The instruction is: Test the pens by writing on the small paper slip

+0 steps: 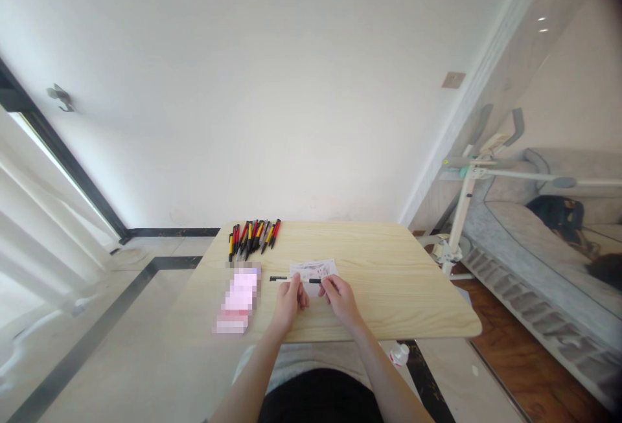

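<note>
My left hand and my right hand are both closed on one thin pen held level just above the wooden table. The pen's black end sticks out to the left of my left hand, and its middle spans the gap between my hands. Right behind it lies a small white scrap of paper with scribbles on it. A bunch of several red, yellow and black pens lies at the table's far left edge.
A blurred pink object rests on the table left of my hands. A grey sofa and a white stand are at the right. A white wall rises behind the table. A bottle sits on the floor.
</note>
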The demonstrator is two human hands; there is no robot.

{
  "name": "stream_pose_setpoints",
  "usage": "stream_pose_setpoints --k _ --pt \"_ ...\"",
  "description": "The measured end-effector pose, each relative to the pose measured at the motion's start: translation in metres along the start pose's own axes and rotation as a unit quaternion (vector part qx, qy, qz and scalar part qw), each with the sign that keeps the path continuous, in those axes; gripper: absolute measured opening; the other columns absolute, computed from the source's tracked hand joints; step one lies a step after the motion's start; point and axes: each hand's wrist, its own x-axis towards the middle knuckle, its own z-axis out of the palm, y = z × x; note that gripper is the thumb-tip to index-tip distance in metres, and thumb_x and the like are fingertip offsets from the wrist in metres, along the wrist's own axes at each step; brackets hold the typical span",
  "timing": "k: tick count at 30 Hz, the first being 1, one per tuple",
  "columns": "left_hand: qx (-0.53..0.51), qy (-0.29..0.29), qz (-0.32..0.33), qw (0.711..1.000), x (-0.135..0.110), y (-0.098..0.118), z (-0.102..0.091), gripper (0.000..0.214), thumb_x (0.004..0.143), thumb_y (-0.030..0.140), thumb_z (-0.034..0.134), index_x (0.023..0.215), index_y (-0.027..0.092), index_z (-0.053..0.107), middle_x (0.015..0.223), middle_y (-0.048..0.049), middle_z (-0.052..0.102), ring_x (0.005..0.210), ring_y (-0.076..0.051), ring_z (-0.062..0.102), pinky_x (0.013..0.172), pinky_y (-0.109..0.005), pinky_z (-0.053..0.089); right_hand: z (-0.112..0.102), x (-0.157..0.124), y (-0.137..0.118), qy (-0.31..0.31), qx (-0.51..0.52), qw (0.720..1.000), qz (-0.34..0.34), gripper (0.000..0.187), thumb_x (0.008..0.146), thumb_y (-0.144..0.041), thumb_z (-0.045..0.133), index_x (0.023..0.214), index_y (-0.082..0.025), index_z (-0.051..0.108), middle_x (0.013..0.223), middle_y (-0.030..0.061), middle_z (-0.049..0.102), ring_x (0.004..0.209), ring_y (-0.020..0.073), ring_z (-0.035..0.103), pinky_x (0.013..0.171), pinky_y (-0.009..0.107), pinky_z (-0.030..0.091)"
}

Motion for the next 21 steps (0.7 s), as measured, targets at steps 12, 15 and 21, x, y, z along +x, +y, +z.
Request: stream_pose_setpoints --k 12,15,21 --pt "0.023 0.017 0.0 1.0 0.0008 0.0013 0.0001 0.052 0.079 0.056 0.038 0.042 0.02 0.037 0.034 0.001 0.042 0.036 -0.012 0.044 0.043 -0.025 0.033 0.0031 0.0015 0.0053 0.008 0.004 1.0 0.012 0.041 0.08 -0.053 0.044 0.066 -0.016 0.055 0.051 -0.0006 0.053 0.041 0.009 0.041 0.04 0.02 0.033" --pt "0.015 0.013 0.0 1.0 0.0008 0.0008 -0.0004 0.05 0.079 0.055 0.039 0.044 0.02 0.037 0.034 0.0015 0.042 0.036 -0.012 0.044 0.043 -0.025 0.033 0.0027 0.0011 0.0047 0.006 0.005 1.0 0.016 0.04 0.08 -0.051 0.044 0.064 -0.016 0.055 0.051 -0.0008 0.053 0.041 0.0086 0.041 0.04 0.02 0.032" --pt "0.017 -0.001 0.0 1.0 0.0004 0.0014 -0.0015 0.051 0.08 0.053 0.037 0.042 0.019 0.038 0.035 0.0009 0.042 0.038 -0.012 0.045 0.046 -0.025 0.034 -0.0016 0.0004 0.0013 0.001 0.029 1.0 0.0 0.035 0.082 -0.044 0.045 0.063 -0.016 0.055 0.053 -0.0004 0.052 0.049 0.0108 0.046 0.048 0.021 0.036"
